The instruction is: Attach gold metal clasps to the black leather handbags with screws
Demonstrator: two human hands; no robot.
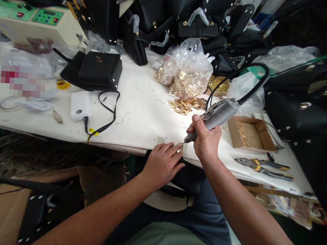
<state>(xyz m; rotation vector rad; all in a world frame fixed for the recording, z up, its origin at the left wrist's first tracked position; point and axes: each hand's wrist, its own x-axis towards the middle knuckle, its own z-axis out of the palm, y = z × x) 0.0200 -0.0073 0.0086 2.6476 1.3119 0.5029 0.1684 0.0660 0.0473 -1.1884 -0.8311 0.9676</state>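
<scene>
Single head view, facing forward and down, close above worktable (141, 115).

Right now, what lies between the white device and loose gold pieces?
In the head view: black cable, then mostly bare white tabletop up to the gold pieces.

Hands (162, 165) with power screwdriver (221, 113), gold fitting (180, 148)

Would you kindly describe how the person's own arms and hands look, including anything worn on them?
The left hand and right hand are ungloved, with no watch or bracelet visible. Left arm and right arm show no sleeves within view. Below them appear a muted green top and blue trousers.
</scene>
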